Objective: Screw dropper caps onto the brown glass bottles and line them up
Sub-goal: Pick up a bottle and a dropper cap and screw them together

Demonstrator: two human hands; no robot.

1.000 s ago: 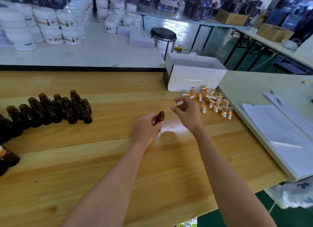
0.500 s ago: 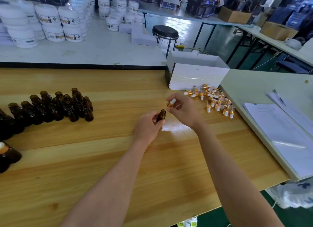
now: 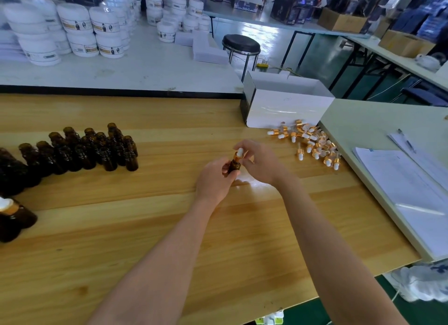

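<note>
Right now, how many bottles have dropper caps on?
2. One bottle gripped by left hand, right hand on its cap; another bottle at the frame's left edge. More may be cut off there.

A black stool is standing on the green floor beyond the wooden worktop. Daylight is glaring off that floor, and cardboard boxes are sitting on long tables behind.
</note>
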